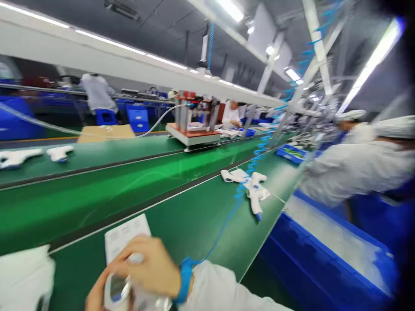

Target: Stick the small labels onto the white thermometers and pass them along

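Observation:
My right hand (149, 265), with a blue strap (186, 280) round its wrist, is at the bottom of the view. Its fingers are wrapped round a white thermometer gun (112, 298) with a small grey screen, partly cut off by the lower edge. Just beyond the fingers, a white printed sheet (126, 233) lies on the green bench (191, 224). Shiny clear material shows below the palm, too blurred to name. My left hand is out of sight. To the left is a white cloth-like or bag-like item (26, 276).
More white thermometer guns (254, 194) lie ahead on the bench. A blue coiled cord (259, 151) hangs down to my wrist strap. Beyond the green conveyor belt (142, 175) stands a red-and-white fixture (194, 125). Blue bins (285, 233) and a co-worker's white sleeve (350, 170) are at right.

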`<state>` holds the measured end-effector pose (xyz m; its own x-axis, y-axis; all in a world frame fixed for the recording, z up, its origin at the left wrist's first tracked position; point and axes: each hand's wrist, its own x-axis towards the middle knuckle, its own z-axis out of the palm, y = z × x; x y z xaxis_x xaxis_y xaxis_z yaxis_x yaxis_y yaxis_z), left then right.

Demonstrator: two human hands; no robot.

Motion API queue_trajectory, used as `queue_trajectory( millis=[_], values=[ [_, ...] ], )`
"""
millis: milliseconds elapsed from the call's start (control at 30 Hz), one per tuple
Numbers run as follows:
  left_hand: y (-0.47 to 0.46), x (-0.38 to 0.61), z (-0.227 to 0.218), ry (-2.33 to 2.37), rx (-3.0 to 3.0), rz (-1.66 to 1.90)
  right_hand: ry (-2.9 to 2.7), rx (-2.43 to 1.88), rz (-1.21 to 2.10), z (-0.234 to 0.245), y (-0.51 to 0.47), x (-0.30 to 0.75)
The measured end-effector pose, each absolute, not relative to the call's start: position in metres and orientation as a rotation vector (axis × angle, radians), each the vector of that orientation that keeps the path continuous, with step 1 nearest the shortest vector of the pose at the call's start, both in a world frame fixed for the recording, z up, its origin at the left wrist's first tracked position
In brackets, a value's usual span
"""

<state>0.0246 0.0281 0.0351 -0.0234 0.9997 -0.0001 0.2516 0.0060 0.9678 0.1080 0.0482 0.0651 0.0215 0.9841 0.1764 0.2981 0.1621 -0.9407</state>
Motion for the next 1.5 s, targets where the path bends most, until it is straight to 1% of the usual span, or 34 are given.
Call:
queue_trajectory(
  millis=[67,133,233,300,433,633,733,933,1033,1100,1167,1200,1267,1333,1400,1500],
  values=[
    [0.014,0.006,0.047,1.434,1.333,1.056,-1.380,-1.240,0.916,0.073,0.041,0.110],
    [0.007,-0.001,0.060,1.221,1.257,0.956,-1.367,-1.150,1.029,0.077,0.037,0.117],
    [0.010,0.000,0.074,1.097,1.165,0.958,-1.397,-1.075,1.252,0.080,0.035,0.128],
    [0.013,0.000,0.078,1.043,1.159,0.965,-1.479,-1.048,1.341,0.082,0.034,0.132],
    [0.012,-0.004,0.080,0.958,1.100,0.982,-1.594,-1.061,1.379,0.086,0.031,0.131],
    [0.012,-0.005,0.082,0.919,1.095,1.014,-1.469,-0.962,1.435,0.077,0.032,0.128],
    [0.012,-0.002,0.083,0.924,1.110,1.067,-1.438,-0.961,1.381,0.073,0.029,0.127],
    [0.008,0.001,0.076,0.941,1.071,1.145,-1.529,-1.049,1.051,0.078,0.034,0.121],
    [0.004,0.002,0.072,0.941,1.074,1.169,-1.515,-1.092,0.992,0.079,0.039,0.121],
    [0.002,0.003,0.072,0.925,1.015,1.172,-1.404,-1.148,0.992,0.074,0.036,0.120],
    [0.004,0.003,0.072,0.915,0.884,1.200,-1.245,-1.224,1.058,0.065,0.028,0.119],
    [0.006,0.003,0.072,0.918,0.812,1.230,-1.205,-1.259,1.144,0.059,0.021,0.118],
    [0.012,0.001,0.071,0.939,0.733,1.244,-1.266,-1.303,1.396,0.048,0.010,0.117],
    [0.018,-0.005,0.069,0.996,0.841,1.118,-1.438,-1.322,1.556,0.038,0.009,0.119],
    [0.023,-0.016,0.063,1.129,1.120,0.947,-1.583,-1.395,1.477,0.029,0.025,0.124],
    [0.030,-0.040,0.050,1.578,1.547,0.861,-1.668,-1.677,1.089,0.020,0.086,0.141]
  ],
)
